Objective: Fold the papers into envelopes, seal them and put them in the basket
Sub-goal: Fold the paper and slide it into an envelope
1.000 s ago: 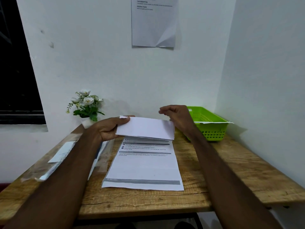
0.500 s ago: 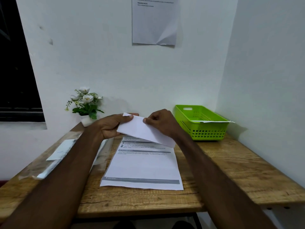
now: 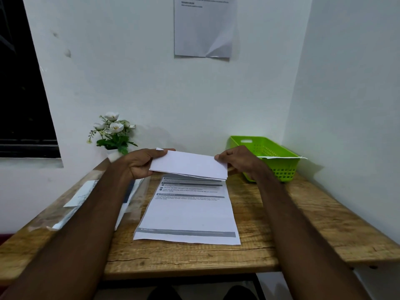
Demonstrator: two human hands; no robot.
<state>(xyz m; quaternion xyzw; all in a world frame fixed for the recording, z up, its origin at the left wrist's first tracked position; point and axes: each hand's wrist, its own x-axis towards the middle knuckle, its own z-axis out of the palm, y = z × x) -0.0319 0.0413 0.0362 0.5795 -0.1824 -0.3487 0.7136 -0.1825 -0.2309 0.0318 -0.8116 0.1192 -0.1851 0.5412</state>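
Holding a folded white paper envelope (image 3: pixel 188 165) above the far end of the wooden surface (image 3: pixel 270 215), both hands grip it by its short ends. The left hand (image 3: pixel 141 162) has its thumb laid over the top left corner with the fingers curled beneath, and the right hand (image 3: pixel 239 160) pinches the right end between thumb and curled fingers. The envelope is lifted clear of the surface and tilts slightly down toward the right, its layered lower edge showing at the near right corner.

Directly below it lies a flat white printed sheet of paper (image 3: pixel 188 215) with grey bars of text, its far end hidden under the envelope. A green perforated plastic basket (image 3: pixel 279 167) stands at the far right corner against the wall, just beyond the right hand, with a white paper edge (image 3: pixel 281 157) lying across its near rim. To the left of the sheet rests a clear plastic sleeve with papers (image 3: pixel 71 204), partly covered by the left forearm. A small white pot of white artificial flowers (image 3: pixel 112 133) stands at the far left, and a creased white notice (image 3: pixel 204 27) hangs on the wall above.
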